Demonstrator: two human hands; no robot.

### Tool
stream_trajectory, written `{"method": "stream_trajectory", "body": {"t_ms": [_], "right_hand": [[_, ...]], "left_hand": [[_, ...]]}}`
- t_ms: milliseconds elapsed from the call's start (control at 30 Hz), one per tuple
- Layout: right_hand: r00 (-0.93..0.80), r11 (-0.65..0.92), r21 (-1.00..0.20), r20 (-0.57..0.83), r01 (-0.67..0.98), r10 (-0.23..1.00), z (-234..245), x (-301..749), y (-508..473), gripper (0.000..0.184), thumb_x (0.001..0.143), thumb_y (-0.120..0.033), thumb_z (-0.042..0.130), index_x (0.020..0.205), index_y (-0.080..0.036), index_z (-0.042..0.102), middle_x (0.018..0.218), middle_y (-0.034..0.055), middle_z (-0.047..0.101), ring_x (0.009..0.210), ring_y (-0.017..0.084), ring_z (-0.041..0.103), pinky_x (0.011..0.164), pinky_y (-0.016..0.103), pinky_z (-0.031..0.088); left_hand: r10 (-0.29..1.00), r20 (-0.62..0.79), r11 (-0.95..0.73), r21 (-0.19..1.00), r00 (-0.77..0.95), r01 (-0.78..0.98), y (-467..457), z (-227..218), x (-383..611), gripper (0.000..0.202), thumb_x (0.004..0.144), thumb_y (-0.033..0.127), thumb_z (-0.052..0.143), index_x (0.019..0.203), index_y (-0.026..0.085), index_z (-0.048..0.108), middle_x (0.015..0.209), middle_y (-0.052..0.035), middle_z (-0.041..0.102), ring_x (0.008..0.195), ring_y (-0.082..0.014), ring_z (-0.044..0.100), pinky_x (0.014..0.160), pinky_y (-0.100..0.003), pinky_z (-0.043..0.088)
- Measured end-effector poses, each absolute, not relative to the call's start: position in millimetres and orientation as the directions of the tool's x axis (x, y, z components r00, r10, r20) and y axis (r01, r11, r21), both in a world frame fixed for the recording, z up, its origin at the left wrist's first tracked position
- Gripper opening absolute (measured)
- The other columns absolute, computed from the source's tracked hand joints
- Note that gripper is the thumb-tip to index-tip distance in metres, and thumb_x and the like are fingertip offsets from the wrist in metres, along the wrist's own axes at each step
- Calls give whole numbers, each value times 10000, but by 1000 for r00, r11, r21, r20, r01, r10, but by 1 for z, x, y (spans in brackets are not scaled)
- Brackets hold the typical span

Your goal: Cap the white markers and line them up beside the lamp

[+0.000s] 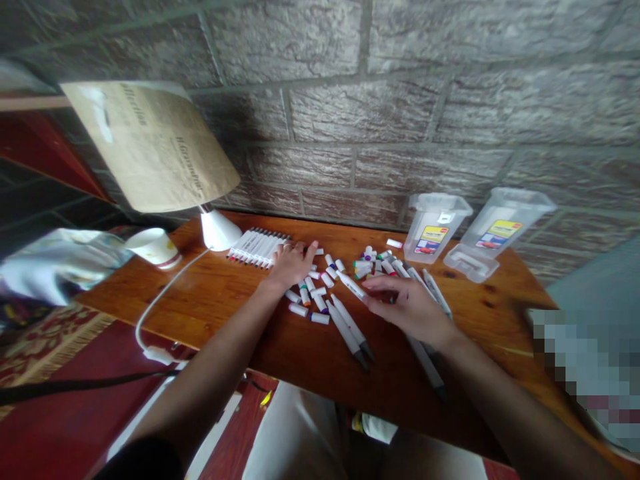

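Observation:
My left hand (293, 263) lies flat with fingers spread on the wooden table (235, 293), among loose marker caps (313, 300) and beside a neat row of capped markers (257, 248). My right hand (407, 303) hovers palm down with fingers stretched out over several uncapped white markers (347, 323); its fingertips are close to one marker (351, 285). More caps (373, 261) are scattered beyond it. Neither hand grips anything that I can see.
Two clear plastic boxes (434, 227) (500, 230) with a lid (470, 262) stand at the back right by the brick wall. A white lamp (217, 230) with a paper shade (150, 143) and a paper cup (153, 247) sit at the back left.

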State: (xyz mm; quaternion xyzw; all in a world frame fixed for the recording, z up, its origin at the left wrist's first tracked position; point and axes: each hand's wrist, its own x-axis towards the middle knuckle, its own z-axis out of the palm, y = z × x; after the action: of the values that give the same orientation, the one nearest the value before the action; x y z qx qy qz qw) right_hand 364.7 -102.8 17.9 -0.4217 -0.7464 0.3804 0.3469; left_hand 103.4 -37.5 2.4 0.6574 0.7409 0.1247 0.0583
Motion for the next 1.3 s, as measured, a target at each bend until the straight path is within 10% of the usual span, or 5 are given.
{"method": "stream_trajectory", "body": {"t_ms": [767,1000,1133,1300], "right_hand": [[-271,-137,-989,-148,57,951,33,364,-100,468,647,-461,833,1023,-190,768,720,10,696,523,70,518,468,194,379],[-278,186,-976,149,110,949,23,367,-96,363,735,-406,786,1033,-202,748,999,61,764,851,189,692,758,322,554],[-296,520,-756,431,398,853,21,370,-96,234,862,-336,679,1062,-221,717,1119,72,744,934,217,699,846,367,555],[-560,756,-272,534,596,633,28,369,-101,247,939,-197,563,1153,-237,680,1133,71,735,1073,256,652,967,425,501]], "left_hand": [[976,63,162,428,-208,889,-42,13,106,756,955,630,80,1373,219,558,1435,-159,535,1387,-385,393,1092,-560,319],[964,216,-37,693,-158,720,-38,14,106,811,964,646,85,1198,146,679,1299,-150,651,1295,-298,531,1078,-430,402],[971,240,-210,887,-21,412,-39,19,111,821,943,699,143,1064,131,724,1063,-131,751,960,-230,700,838,-334,547],[901,417,-432,824,123,368,-55,29,118,557,906,632,484,901,144,751,950,-102,769,885,-206,706,862,-327,541]]}}
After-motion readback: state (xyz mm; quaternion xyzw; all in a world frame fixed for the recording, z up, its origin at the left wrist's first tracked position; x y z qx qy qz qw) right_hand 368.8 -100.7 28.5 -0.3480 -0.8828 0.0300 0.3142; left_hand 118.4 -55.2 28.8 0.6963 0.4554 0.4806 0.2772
